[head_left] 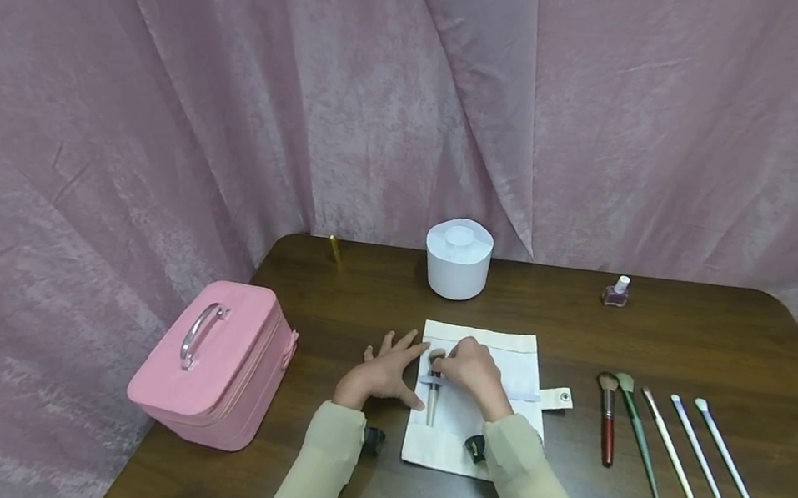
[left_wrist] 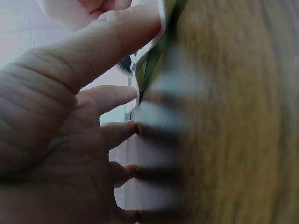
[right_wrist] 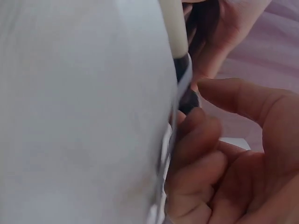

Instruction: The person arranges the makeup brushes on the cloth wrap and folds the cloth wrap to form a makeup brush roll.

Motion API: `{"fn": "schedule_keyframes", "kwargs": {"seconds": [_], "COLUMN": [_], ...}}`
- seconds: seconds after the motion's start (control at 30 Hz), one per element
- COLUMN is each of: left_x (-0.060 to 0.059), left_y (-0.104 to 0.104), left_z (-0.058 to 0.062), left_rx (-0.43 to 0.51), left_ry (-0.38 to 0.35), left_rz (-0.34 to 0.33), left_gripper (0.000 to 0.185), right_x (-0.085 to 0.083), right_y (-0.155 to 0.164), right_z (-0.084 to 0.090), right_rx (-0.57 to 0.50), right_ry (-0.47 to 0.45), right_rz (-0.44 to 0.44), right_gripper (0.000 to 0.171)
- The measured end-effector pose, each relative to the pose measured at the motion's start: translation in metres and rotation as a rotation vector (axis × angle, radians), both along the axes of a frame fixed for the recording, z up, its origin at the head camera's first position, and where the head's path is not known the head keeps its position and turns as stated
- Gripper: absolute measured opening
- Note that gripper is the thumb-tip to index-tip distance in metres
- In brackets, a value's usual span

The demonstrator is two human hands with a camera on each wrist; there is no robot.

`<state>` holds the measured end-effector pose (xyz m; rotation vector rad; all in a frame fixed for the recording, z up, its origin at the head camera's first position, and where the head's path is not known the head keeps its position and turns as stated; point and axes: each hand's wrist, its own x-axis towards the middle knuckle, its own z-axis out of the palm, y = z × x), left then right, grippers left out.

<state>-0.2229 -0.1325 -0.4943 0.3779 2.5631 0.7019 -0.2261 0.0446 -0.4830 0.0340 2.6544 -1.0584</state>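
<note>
Brush (head_left: pixel 433 392) lies on the white cloth roll (head_left: pixel 506 356) in the middle of the dark wooden surface (head_left: pixel 660 334), its pale handle pointing toward us and its dark bristle head pointing away, so its long axis runs near to far. We see it tucked under the elastic band (head_left: pixel 527 395) that crosses the roll from side to side, at the roll's left end.

Our right hand (head_left: pixel 470 368) sits directly over the brush's head end, coming in from the right; its grip is closed, the fingers curled and pinching the band and the brush's dark ferrule (right_wrist: pixel 189 100) where the two cross, as the right wrist view shows. Our left hand (head_left: pixel 386 369) lies just left of the brush with a loose, spread grip holding nothing: the fingertips (left_wrist: pixel 131 128) press flat on the surface and the thumb (left_wrist: pixel 117 32) bears on the left edge of the cloth. So the brush lies between the two hands, touched by the right and just beside the left, and the right is the nearer one.

Five more brushes (head_left: pixel 668 444) lie in a row well off to the right, roughly parallel with this one. A pink case (head_left: pixel 218 360) stands to the left, a white container (head_left: pixel 457 258) behind the roll, and a small nail polish bottle (head_left: pixel 617 292) far right of it.
</note>
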Motion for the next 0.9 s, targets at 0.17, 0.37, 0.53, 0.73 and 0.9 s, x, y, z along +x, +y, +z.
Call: {"fn": "schedule_keyframes", "kwargs": {"seconds": [0.17,0.37,0.53,0.73,0.9], "left_x": [0.001,0.001,0.002,0.002,0.002], "left_y": [0.000,0.000,0.001,0.001,0.001], "left_z": [-0.002,-0.002,-0.002,-0.002,-0.002], "left_rx": [-0.006,-0.016,-0.018,-0.012,0.006], "left_ry": [0.006,0.014,0.004,-0.002,-0.001], "left_rz": [0.000,0.011,0.015,0.015,0.012], "left_gripper": [0.099,0.099,0.099,0.100,0.101], "right_x": [0.004,0.004,0.005,0.007,0.008], "right_y": [0.011,0.032,0.051,0.072,0.088], "right_z": [0.006,0.015,0.023,0.029,0.029], "right_rx": [-0.037,-0.136,-0.230,-0.276,-0.272], "right_ry": [0.097,0.269,0.308,0.329,0.333], "right_rz": [0.056,0.132,0.110,0.049,-0.005], "right_gripper": [0.028,0.018,0.020,0.028,0.028]}}
